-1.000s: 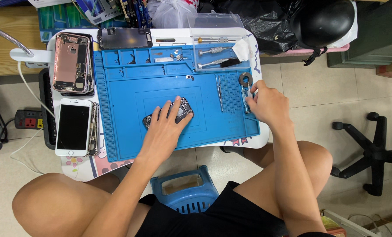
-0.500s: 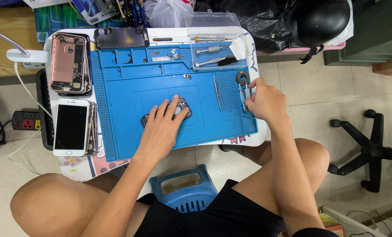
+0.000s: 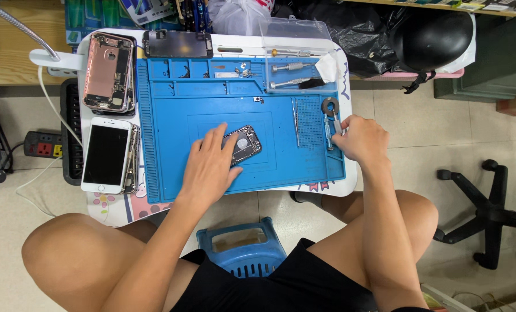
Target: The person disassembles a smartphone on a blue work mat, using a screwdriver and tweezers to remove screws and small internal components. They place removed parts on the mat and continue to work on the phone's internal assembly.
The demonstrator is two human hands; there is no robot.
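Note:
My left hand (image 3: pixel 210 167) lies flat on an opened phone body (image 3: pixel 246 143) in the middle of the blue repair mat (image 3: pixel 177 167), fingers spread over its left part. My right hand (image 3: pixel 362 138) is at the mat's right edge, its fingers curled around a screwdriver (image 3: pixel 328 128) lying in the side groove. A dark ring-shaped piece (image 3: pixel 329 106) sits just above that screwdriver.
Stacked phone housings (image 3: pixel 107 72) and a white phone with a black screen (image 3: pixel 105 155) lie left of the mat. A screen panel (image 3: pixel 178 44) and a clear box with tools (image 3: pixel 298 58) are at the back. A blue stool (image 3: pixel 243 247), a power strip (image 3: pixel 43 145) and a chair base (image 3: pixel 489 214) stand on the floor.
Both hands stay almost where they were. The right hand's fingers have closed a little more on the screwdriver at the mat's edge.

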